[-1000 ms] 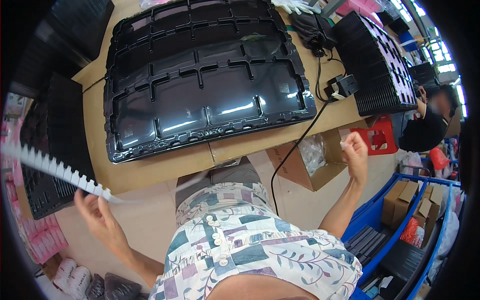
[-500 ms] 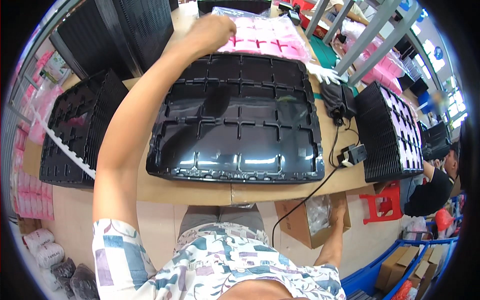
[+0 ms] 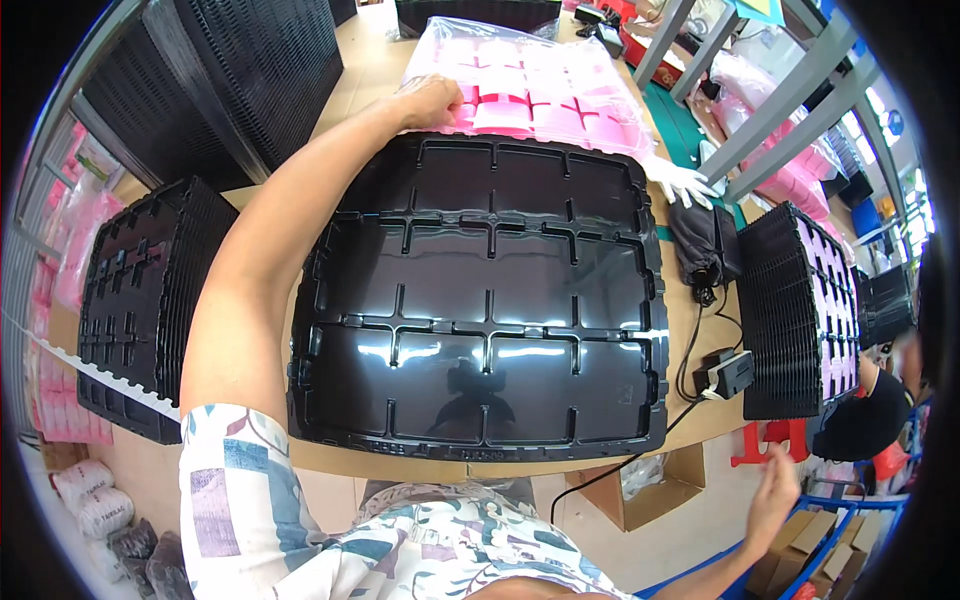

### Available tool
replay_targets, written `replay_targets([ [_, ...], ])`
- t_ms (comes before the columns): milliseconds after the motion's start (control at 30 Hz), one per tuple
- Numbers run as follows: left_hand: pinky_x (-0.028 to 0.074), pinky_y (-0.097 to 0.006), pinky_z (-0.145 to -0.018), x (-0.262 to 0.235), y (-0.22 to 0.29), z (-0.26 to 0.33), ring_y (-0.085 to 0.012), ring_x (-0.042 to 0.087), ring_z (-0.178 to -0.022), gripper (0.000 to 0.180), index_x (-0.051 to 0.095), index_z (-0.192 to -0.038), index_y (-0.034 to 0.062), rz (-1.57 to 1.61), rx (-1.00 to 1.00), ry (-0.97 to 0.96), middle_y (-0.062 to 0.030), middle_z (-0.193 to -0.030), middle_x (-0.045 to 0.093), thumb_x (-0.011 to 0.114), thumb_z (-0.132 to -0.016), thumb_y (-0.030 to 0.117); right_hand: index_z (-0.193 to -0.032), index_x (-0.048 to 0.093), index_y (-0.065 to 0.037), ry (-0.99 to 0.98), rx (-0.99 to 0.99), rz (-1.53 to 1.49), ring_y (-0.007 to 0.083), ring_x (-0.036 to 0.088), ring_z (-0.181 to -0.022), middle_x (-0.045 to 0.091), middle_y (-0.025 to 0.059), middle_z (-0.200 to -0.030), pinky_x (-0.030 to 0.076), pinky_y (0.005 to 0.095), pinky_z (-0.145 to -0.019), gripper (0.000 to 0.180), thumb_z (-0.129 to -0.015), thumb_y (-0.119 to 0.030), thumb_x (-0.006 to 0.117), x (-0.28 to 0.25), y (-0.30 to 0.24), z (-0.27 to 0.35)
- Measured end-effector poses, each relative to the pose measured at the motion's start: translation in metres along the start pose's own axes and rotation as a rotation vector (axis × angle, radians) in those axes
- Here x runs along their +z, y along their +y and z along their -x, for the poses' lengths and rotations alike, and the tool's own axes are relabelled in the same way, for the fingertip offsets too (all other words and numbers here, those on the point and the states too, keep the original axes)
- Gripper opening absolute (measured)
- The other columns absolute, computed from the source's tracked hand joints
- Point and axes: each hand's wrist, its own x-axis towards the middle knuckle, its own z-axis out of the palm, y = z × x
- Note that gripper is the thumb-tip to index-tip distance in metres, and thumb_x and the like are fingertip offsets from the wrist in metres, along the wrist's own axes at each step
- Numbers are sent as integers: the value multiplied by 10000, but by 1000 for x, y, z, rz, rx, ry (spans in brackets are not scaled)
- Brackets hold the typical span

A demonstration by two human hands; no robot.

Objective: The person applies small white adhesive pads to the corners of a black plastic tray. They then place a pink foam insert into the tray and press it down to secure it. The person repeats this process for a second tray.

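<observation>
A wide black plastic tray (image 3: 490, 270) with raised cross-shaped ribs lies flat in front of me, its compartments bare. Beyond its far edge is a bundle of pink pieces (image 3: 540, 110) under clear plastic film. My left hand (image 3: 432, 100) reaches over the tray's left side to the near left corner of that bundle. Its fingers are curled down against the pink pieces, and what they pinch is hidden. Off the table's right front, my right hand (image 3: 775, 495) is raised with fingers stretched and nothing visible in them.
Tray stacks stand left (image 3: 150, 300) and right (image 3: 795, 310), with taller black stacks (image 3: 215, 90) behind. A white glove (image 3: 680, 180), dark pouch (image 3: 697, 240) and cabled black box (image 3: 725, 372) lie right of the tray. Below is an open carton (image 3: 665, 485); a person (image 3: 860, 415) is far right.
My right hand has come out of the carton and moved right and up. My left hand has shifted to the pink bundle's near edge. The tray sits lower in view.
</observation>
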Motion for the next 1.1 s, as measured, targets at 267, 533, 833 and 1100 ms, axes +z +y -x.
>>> replay_targets([
  [267, 470, -394, -729, -7, 5, 6, -262, 635, -822, 274, 641, -693, 24, 200, -126, -140, -144, -789, 630, 770, -749, 259, -922, 671, -23, -136, -870, -352, 320, 630, -671, 640, 147, -754, 480, 362, -613, 107, -904, -122, 634, 47, -274, -226],
  [533, 496, -347, -630, -26, 9, 2, -189, 642, -689, 141, 626, -727, 2, 283, -54, -50, -111, -654, 625, 629, -825, 103, -1005, 708, -57, -202, -1131, 68, 315, 665, -885, 709, 153, -977, 517, 402, -802, 257, -831, -245, 699, 226, -386, -369],
  [833, 515, -407, -876, -39, 36, 20, -272, 661, -978, 481, 591, -1202, 38, 440, -216, 339, -172, -1082, 672, 634, -912, 419, -971, 680, 11, -537, -830, -449, 155, 632, -728, 698, 59, -793, 510, 329, -704, 360, -983, -337, 587, 207, -385, -411],
  [1100, 534, -385, -824, -68, 41, 31, -319, 685, -871, 164, 719, -1000, 64, 284, -246, 781, -133, -943, 718, 611, -896, 130, -982, 617, -50, 362, -1039, -381, 328, 656, -870, 682, 139, -929, 504, 422, -773, 483, -827, -497, 715, 178, -385, -370],
])
